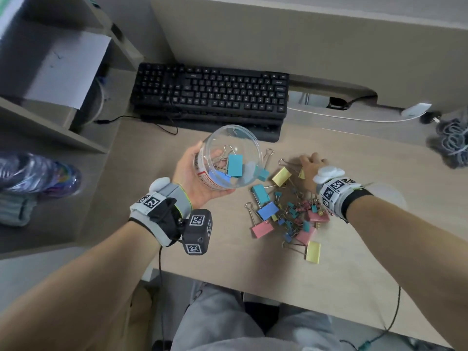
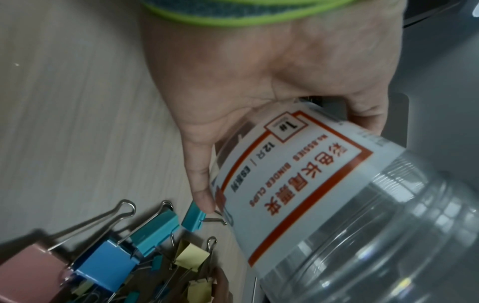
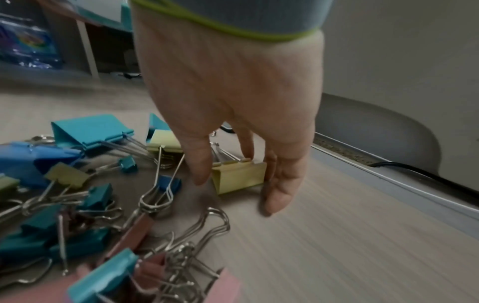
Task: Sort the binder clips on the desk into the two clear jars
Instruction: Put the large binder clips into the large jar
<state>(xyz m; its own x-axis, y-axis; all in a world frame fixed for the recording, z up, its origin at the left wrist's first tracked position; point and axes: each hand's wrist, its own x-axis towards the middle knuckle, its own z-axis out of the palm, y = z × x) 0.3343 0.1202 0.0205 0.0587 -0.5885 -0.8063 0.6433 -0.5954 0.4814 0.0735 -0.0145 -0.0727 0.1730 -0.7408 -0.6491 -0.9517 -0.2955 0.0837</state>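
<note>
My left hand [image 1: 202,171] grips a clear labelled jar [image 1: 233,148], tilted with its mouth toward me; a teal clip [image 1: 235,164] and a blue clip [image 1: 217,177] lie inside. The left wrist view shows the jar's label [image 2: 293,184] against my palm. Coloured binder clips [image 1: 286,211], large and small, lie in a pile on the desk. My right hand [image 1: 312,163] reaches down at the pile's far edge. Its thumb and fingers [image 3: 279,184] straddle a yellow clip [image 3: 243,176], fairly straight, the thumb just short of it. A pale round translucent thing [image 1: 387,196] shows behind my right wrist.
A black keyboard [image 1: 210,95] lies behind the jar. Shelves [image 1: 50,72] and a plastic bag [image 1: 38,173] stand at the left. A cable bundle [image 1: 453,140] sits far right. The desk's front edge [image 1: 278,287] runs just above my lap.
</note>
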